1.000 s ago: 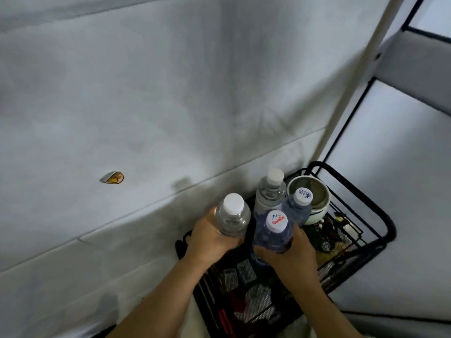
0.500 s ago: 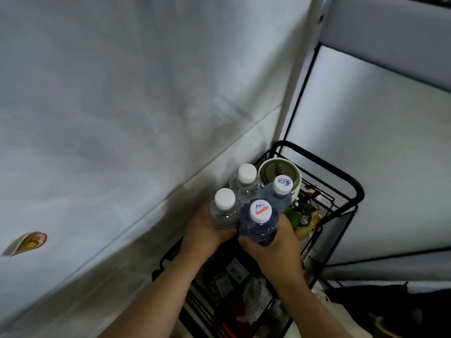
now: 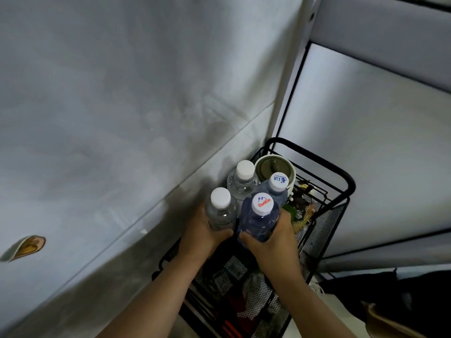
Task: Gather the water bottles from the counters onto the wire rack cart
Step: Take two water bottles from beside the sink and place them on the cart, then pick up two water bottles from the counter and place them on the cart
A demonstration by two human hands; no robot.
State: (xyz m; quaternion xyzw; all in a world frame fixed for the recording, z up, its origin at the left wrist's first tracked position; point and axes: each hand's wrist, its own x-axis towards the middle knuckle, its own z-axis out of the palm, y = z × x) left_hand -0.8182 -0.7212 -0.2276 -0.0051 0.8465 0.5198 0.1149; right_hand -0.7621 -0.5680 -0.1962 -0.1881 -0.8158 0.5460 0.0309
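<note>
Several water bottles stand bunched over the black wire rack cart (image 3: 341, 198). My left hand (image 3: 203, 230) grips a clear bottle (image 3: 220, 211) with a white cap. My right hand (image 3: 271, 240) grips a blue-tinted bottle (image 3: 260, 222) whose white cap carries a red logo. Behind them are a second clear bottle (image 3: 242, 181) and a second blue bottle (image 3: 277, 189) with blue writing on its cap. I cannot tell whether the bottles rest on the top shelf or hang just above it.
A white cup with a dark lid (image 3: 274, 168) sits at the cart's far corner. Colourful small items (image 3: 301, 211) fill the mesh shelf; lower shelves hold more clutter. A grey wall (image 3: 122, 118) runs along the left, a white pole (image 3: 296, 69) and a panel close off the back.
The view swung so the cart sits more to the right of frame. Both hands kept their hold, and the clear bottle has closed in against the blue ones.
</note>
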